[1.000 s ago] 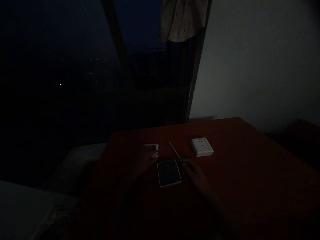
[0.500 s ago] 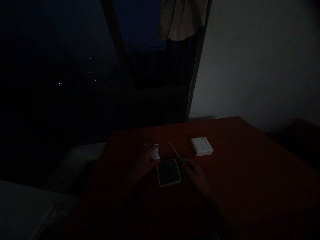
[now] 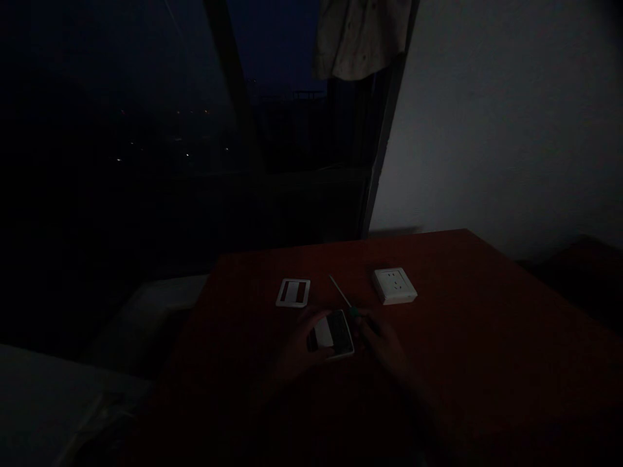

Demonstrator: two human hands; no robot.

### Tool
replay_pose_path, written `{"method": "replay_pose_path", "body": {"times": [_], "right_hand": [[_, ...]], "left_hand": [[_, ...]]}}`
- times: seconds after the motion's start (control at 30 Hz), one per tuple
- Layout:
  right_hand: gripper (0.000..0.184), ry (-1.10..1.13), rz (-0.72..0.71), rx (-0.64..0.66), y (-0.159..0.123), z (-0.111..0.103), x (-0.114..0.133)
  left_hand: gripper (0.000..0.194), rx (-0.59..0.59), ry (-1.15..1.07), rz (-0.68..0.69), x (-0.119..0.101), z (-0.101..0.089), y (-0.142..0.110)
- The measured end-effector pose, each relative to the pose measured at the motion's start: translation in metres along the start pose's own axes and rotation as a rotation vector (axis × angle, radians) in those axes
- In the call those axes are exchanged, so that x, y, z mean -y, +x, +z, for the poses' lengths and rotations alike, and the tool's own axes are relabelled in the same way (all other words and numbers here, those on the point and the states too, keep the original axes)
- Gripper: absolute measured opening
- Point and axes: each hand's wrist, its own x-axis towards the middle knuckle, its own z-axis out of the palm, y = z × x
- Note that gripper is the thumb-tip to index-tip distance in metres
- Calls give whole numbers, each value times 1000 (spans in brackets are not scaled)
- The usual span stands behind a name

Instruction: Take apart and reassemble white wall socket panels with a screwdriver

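Observation:
My left hand [image 3: 309, 334], thumb and fingers bent round a small white rectangular plate [image 3: 323, 332], is over the left part of a dark square unit with a white rim [image 3: 342, 332]. That plate covers part of the unit's dark face; whether it is seated or only resting there, I cannot tell. My right hand [image 3: 382, 337] is closed on the green handle of a screwdriver [image 3: 354, 312], its metal shaft pointing up and left across the table. These fingers lie close by the unit's right edge. Dim light hides much of both hands.
A white cover frame [image 3: 293, 306] with a pale strip across its middle lies beyond my left hand. To the right stands a white wall socket [image 3: 396, 285] on its box. The reddish table [image 3: 477, 337] meets a dark window and a pale wall [image 3: 496, 130].
My left hand has come from the cover frame down and right to the dark unit, bringing the white plate onto it. The cover frame now shows fully. My right hand keeps the screwdriver.

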Motion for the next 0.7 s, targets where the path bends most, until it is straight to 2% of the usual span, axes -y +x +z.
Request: {"method": "replay_pose_path", "body": {"times": [0.2,0.33,0.47,0.7], "right_hand": [[43,-3,18,10,-2,-1,5],[35,-40,1,2,-4,-2,14],[32,-176,-39,-44,2,2,21],[36,-397,-52,-40,12,14,21]], "left_hand": [[69,8,-11,5,1,-4,-5],[55,-97,-3,-67,9,-2,-11],[51,-177,-36,-169,16,4,-13],[39,-171,-157,-222,17,9,-10]]}}
